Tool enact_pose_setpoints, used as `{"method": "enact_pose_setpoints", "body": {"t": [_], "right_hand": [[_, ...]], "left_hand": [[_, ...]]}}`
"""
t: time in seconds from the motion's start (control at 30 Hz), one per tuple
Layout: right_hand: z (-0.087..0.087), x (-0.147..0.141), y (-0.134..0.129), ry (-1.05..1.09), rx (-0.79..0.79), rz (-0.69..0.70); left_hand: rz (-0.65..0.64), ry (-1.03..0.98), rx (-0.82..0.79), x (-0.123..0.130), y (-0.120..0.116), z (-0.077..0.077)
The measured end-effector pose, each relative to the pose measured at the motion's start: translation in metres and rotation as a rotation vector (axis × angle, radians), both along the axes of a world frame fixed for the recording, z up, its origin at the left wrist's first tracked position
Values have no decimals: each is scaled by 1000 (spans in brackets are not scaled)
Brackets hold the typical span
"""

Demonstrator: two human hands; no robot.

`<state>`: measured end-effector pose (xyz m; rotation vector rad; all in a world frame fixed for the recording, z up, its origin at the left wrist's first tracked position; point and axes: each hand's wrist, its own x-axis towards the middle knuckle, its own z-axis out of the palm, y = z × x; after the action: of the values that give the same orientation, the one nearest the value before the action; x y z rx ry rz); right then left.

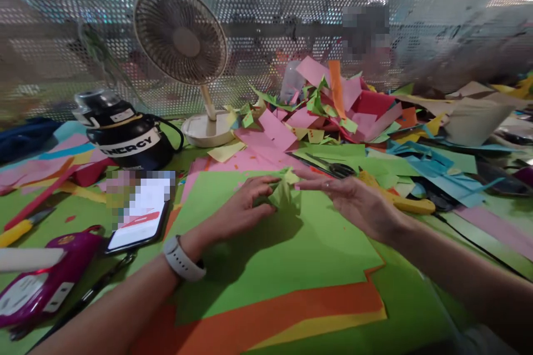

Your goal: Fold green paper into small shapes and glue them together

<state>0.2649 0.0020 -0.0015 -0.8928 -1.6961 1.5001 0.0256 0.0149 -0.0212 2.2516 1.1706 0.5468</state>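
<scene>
A small folded piece of light green paper (288, 198) stands up over the stacked coloured sheets. My left hand (241, 208) has its thumb and curled fingers at the left side of this folded paper. From the other side reaches my right hand (358, 199), its fingers stretched out and their tips by the top of the folded paper; whether they touch it is blurred. Beneath both hands lies a large green sheet (250, 266), with an orange sheet (328, 302) showing under its front edge. A white watch is on my left wrist.
Left are a lit phone (139, 216), a purple device (58, 272), a yellow-handled cutter (25, 228) and a black flask (129, 133). A fan (183, 39) stands behind. Paper scraps (316, 105) heap at the back; scissors (339, 168) and a yellow tool (410, 203) lie right.
</scene>
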Motion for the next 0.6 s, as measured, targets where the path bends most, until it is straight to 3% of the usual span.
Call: {"method": "enact_pose_setpoints", "body": {"t": [0.1,0.27,0.6], "right_hand": [[-5,0,-3,-28,65,10],[-10,3,-5,-185,175,20],[-4,3,-10,-354,309,108]], "left_hand": [[3,-164,-191,2,1,6],[-36,-426,-495,8,5,-1],[-65,-498,-627,17,0,5]]}}
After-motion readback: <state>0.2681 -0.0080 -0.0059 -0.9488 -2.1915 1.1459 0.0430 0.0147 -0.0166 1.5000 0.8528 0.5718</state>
